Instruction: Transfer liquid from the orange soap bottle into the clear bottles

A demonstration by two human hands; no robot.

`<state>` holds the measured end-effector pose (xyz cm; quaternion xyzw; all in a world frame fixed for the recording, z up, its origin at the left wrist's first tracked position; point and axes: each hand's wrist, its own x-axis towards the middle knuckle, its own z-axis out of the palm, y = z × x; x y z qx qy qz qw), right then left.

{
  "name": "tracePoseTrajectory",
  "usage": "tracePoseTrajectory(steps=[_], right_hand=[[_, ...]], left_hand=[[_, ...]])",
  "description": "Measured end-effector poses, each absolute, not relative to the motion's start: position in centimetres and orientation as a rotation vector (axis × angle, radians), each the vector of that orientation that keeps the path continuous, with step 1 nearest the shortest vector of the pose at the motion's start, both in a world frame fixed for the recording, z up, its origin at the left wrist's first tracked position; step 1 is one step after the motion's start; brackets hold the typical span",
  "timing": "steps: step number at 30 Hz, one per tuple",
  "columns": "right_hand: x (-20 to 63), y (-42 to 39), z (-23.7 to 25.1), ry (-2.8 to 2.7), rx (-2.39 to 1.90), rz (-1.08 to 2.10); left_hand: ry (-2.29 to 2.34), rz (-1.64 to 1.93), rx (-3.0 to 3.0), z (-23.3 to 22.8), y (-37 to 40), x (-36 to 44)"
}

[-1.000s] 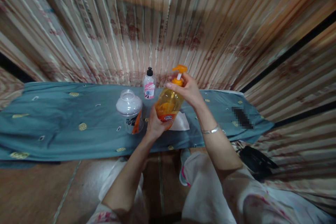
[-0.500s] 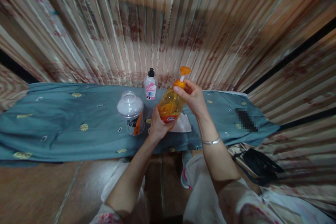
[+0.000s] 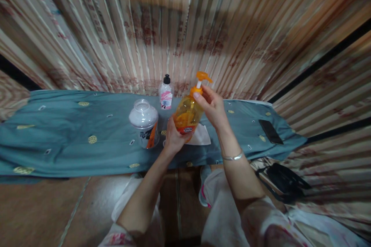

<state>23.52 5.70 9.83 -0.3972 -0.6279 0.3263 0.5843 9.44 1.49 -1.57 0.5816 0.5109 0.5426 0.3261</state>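
Step in hand, as I read it: working the pump top of the orange pump bottle [image 3: 187, 114], likely twisting its collar. The next move would call for a firm counter-hold at the base while the fingers above turn, and for keeping the bottle from tipping further, since it leans to the right.

Left hand [image 3: 174, 139]: wrapped around the lower part of the bottle from below, fingers curled closed on the label end. It carries the weight; the bottle is lifted clear of the cloth.

Right hand [image 3: 213, 108]: fingers pinched on the orange collar just under the pump head [image 3: 203, 76], thumb and forefinger closed on it, other fingers loosely curled. A thin bracelet [image 3: 233, 157] sits on that wrist.

The bottle is held between both hands, above the teal cloth [image 3: 72, 135].

Around the hands:
- Just left of the left hand, a clear jar [image 3: 144, 121] of white stuff stands on the cloth, mouth open.
- Beyond the hands, a small bottle with black cap [image 3: 166, 93], upright.
- Under and just right of the left hand, a white paper piece [image 3: 201, 137] lies flat.
- Well to the right of the right hand, a dark phone [image 3: 270, 131] lies on the cloth.
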Motion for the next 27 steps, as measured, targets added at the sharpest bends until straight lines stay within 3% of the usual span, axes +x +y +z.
tracePoseTrajectory(steps=[5,13,20,27], right_hand=[[23.3,6.1,9.7,-1.406,-1.073,0.611],[23.5,5.3,10.5,-1.489,-0.940,0.861],[23.8,5.8,10.2,-1.427,-1.042,0.642],[23.9,5.0,10.6,-1.496,-0.950,0.865]], left_hand=[[1.308,1.429,1.540,-1.6,1.5,9.5],[1.343,1.443,1.547,-1.5,1.4,9.5],[1.337,1.408,1.568,-1.2,1.4,9.4],[1.344,1.423,1.560,-1.5,1.4,9.4]])
